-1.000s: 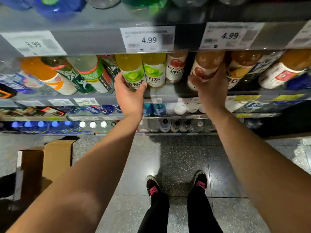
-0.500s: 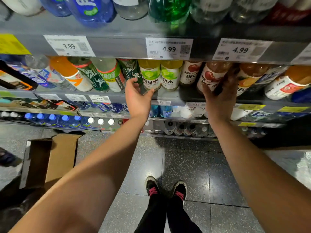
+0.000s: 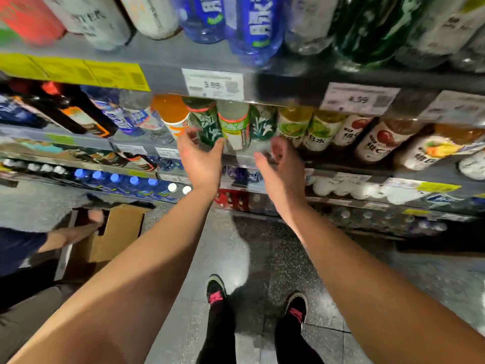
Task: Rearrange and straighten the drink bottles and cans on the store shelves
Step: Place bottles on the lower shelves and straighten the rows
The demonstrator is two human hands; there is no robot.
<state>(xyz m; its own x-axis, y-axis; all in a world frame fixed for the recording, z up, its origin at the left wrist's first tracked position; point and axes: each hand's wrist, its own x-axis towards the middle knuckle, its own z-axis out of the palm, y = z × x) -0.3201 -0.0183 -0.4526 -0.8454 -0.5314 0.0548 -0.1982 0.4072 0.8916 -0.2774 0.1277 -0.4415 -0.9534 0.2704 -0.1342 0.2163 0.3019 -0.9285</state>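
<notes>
Store shelf (image 3: 236, 160): both hands, left hand (image 3: 200, 156) and right hand (image 3: 278, 164), spread empty before green bottles (image 3: 207, 122); next, grasp and straighten.

Grey metal shelves (image 3: 168, 61) run in tiers, with white price tags (image 3: 213, 84) and yellow labels (image 3: 76, 72) on their front edges. The speckled grey tile floor (image 3: 252, 248) shines with light. An open cardboard box (image 3: 115, 232) sits on it, left.
</notes>
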